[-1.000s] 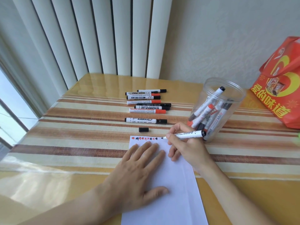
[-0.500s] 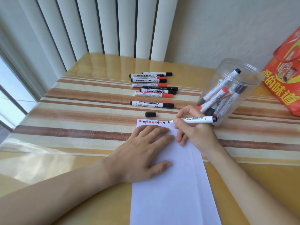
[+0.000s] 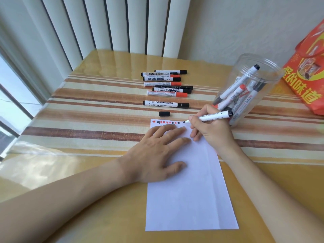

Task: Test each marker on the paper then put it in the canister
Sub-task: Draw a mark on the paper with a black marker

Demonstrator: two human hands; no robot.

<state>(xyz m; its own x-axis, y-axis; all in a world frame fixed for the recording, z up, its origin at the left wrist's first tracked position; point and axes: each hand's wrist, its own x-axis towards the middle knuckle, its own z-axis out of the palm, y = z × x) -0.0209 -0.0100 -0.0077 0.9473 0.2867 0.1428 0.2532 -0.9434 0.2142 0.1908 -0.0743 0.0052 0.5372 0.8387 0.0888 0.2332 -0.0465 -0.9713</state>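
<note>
While my left hand (image 3: 157,153) lies flat on the paper (image 3: 191,199), my right hand (image 3: 210,128) pinches a marker (image 3: 210,117), tip at the paper's far edge, near the canister (image 3: 249,88).

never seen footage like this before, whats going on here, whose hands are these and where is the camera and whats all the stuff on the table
There is no machine here: a person wears a camera on the head, looking down at their own two hands. The left hand lies flat on a white sheet of paper, holding it down. The right hand grips an uncapped marker, its tip at the row of red and black test marks along the paper's top edge. Its black cap lies nearby. Farther back lie more capped markers. On the right, a clear canister holds several markers. A red bag stands behind it.
</note>
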